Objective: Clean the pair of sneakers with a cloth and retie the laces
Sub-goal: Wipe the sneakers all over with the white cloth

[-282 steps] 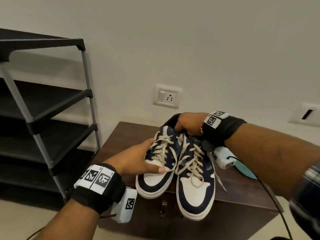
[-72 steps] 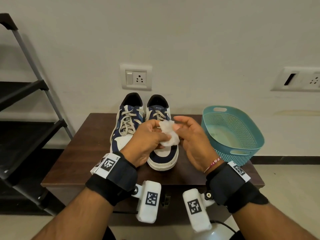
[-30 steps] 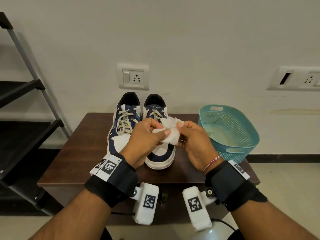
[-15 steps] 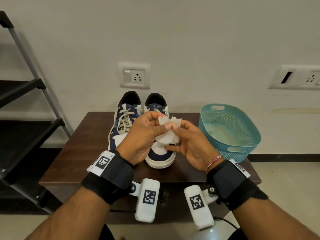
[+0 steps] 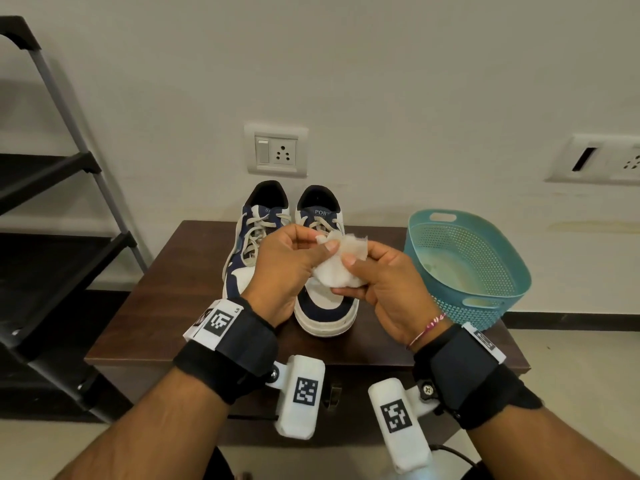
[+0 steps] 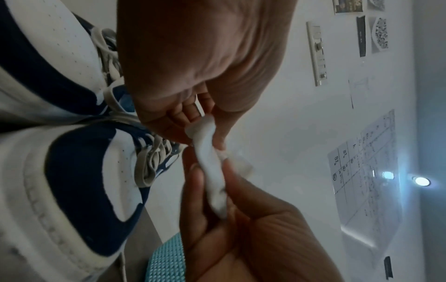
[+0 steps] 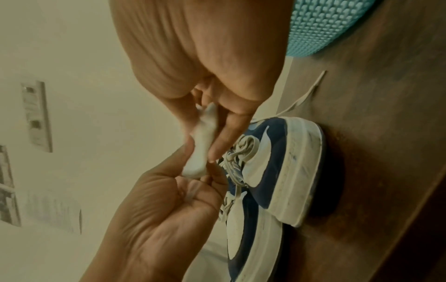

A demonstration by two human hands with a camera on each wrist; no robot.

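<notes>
Two navy-and-white sneakers stand side by side on a dark wooden table (image 5: 145, 306), toes toward me: the left sneaker (image 5: 242, 251) and the right sneaker (image 5: 325, 310), both with beige laces. Above them I hold a small white cloth (image 5: 337, 268) between both hands. My left hand (image 5: 294, 265) pinches its upper left edge with thumb and fingers. My right hand (image 5: 377, 275) pinches its right side. The cloth (image 6: 212, 167) shows as a folded wad in the left wrist view, and the same cloth (image 7: 200, 148) in the right wrist view. A loose lace end (image 7: 304, 95) lies on the table.
A teal perforated basket (image 5: 467, 261) sits on the table's right part. A black and grey shoe rack (image 5: 52, 237) stands to the left. Behind the sneakers a wall socket (image 5: 276, 150) is mounted; another outlet plate (image 5: 602, 161) is at far right.
Over the last second both hands kept working the cloth above the right sneaker; it now sits more spread between the thumbs. Earlier, both hands held the sneakers on the table.
</notes>
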